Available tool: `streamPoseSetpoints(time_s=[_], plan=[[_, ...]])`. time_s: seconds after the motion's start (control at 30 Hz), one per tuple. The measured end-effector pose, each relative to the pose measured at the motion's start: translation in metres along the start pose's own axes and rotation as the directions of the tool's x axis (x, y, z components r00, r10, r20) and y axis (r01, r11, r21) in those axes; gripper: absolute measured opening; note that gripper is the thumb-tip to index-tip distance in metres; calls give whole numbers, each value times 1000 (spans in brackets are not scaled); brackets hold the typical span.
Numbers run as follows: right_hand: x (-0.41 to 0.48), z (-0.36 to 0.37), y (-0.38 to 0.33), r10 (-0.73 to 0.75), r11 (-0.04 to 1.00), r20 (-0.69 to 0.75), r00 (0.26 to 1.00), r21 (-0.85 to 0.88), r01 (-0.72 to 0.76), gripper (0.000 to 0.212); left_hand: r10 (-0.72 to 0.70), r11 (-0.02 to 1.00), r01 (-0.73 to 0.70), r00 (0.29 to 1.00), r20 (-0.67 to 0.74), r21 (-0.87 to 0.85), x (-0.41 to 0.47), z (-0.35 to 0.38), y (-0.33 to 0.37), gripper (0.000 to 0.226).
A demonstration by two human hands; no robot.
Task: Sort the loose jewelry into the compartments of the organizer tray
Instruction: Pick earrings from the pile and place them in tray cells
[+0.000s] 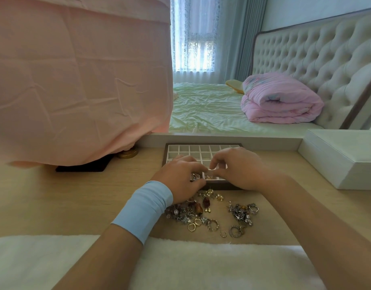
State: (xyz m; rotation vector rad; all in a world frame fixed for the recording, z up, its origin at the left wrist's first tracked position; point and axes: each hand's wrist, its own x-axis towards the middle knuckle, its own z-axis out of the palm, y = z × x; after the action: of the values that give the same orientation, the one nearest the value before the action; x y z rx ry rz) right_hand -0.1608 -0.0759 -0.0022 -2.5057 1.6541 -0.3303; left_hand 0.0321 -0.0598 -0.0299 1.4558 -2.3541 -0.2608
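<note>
The organizer tray (193,149), white with a dark rim and a grid of small compartments, lies on the wooden table in front of me. Two near compartments hold small gold and silver pieces (196,176). My left hand (178,178) and my right hand (239,168) meet over the tray's near rows, fingertips pinched together around a tiny item that I cannot make out. Loose jewelry (203,214) lies on the table just before the tray: rings, earrings, amber pieces. A second small heap of silver pieces (243,212) sits to its right.
A pink cloth (75,80) drapes over something at the left, with a gold round lid (128,153) and a dark flat pad (82,167) under its hem. A white box (343,160) stands at the right. A white fluffy cloth (159,266) covers the near table edge.
</note>
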Motion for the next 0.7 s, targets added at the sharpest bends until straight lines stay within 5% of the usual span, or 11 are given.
streamPoseSetpoints(time_s=[0.1,0.33,0.53,0.7], plan=[[-6,-11,-7,-64,997,47,997,38,62,4,-18,999,18,1000,0,-39,-1,-17,3,15],[-14,-5,-27,-105,994,300,948,73,87,26,-118,993,108,940,319,49,-5,-38,15,8],[-14,0,-26,-110,992,308,945,92,86,18,-113,993,120,932,345,0,-4,-33,13,12],[-13,-3,-18,-139,953,266,954,296,56,13,-96,984,135,953,287,-117,-6,-36,9,25]])
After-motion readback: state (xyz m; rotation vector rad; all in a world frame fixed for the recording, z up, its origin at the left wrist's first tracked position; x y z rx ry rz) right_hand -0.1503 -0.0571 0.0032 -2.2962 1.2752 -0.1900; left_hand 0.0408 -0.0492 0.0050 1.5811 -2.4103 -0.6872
